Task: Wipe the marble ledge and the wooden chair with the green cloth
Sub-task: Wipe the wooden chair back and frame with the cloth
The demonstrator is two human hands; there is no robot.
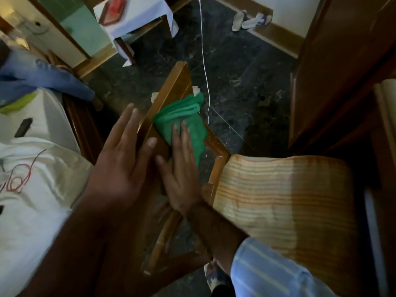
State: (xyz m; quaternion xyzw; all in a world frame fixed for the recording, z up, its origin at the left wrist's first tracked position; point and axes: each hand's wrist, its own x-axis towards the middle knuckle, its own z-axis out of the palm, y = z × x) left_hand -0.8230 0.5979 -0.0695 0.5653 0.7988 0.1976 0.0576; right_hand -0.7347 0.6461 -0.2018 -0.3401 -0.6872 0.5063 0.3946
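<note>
The wooden chair (171,82) is seen from above at the centre, its striped orange cushion (278,200) to the right. The folded green cloth (186,118) lies on the chair's wooden back frame. My right hand (182,174) presses flat on the cloth's near end, fingers stretched out over it. My left hand (120,163) is spread open beside it, with the thumb touching the wood at the frame's left edge and nothing in it. No marble ledge shows in this view.
A bed with white sheets (32,189), a blue garment (42,76) and a dark remote (23,127) is at the left. A white cord (203,61) hangs over the dark marble floor. Beyond stand a small white-clothed table (137,16) and slippers (248,20). Dark wooden furniture (332,61) rises at right.
</note>
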